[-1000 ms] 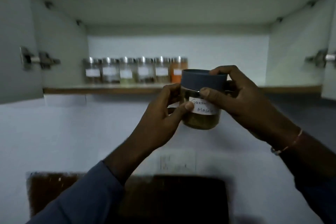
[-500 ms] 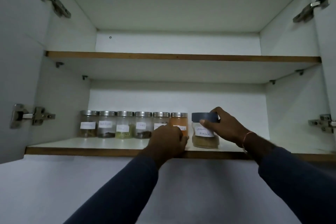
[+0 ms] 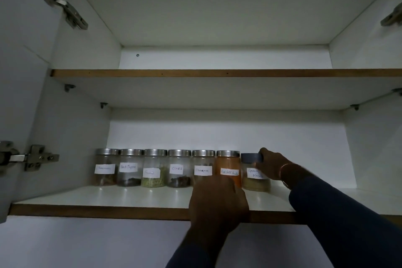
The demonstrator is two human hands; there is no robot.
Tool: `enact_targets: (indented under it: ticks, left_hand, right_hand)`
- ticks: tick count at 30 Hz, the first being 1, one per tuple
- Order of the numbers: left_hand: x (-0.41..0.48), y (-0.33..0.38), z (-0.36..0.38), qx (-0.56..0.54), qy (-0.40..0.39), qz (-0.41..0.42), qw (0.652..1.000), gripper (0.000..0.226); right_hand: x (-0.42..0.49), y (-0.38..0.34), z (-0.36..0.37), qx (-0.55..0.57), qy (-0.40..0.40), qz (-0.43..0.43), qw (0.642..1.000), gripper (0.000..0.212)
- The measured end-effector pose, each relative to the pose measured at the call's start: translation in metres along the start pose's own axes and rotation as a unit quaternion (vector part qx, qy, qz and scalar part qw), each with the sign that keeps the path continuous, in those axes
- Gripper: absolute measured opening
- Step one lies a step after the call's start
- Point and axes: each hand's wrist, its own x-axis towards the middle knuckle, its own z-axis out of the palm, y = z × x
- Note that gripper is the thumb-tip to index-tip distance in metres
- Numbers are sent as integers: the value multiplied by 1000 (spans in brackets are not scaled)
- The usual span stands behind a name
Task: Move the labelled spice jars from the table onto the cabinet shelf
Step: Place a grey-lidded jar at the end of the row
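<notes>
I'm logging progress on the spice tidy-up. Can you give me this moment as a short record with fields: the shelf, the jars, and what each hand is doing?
Lower shelf: seven labelled jars in one row near the back
Steel-lidded jars: six, filling the row from its left end
Garam Masala jar: dark lid, right end of the row, next to the red chilli jar; appears set down
Right hand: grips the Garam Masala jar at lid and side
Left hand: at the shelf's front edge; fingers hidden

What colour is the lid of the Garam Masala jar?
Dark grey-blue lid on the Garam Masala jar; the head view shows it best.
</notes>
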Motion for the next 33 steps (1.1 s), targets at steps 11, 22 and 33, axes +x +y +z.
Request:
enact_targets:
  ticks: [11,22,33]
  left_hand:
    - [2,-4,7,-12,8,25,1000,34]
    - [1,1,-8,4,46,15,999,45]
    - [-126,16,0,-65,101,101,988,30]
  right_hand:
    - [16,2,7,-5,-27,-2,1000,36]
    - [-90,-23,-28,34,21,-135,990,60]
    - [-399,49,87,228,3,-121,966,18]
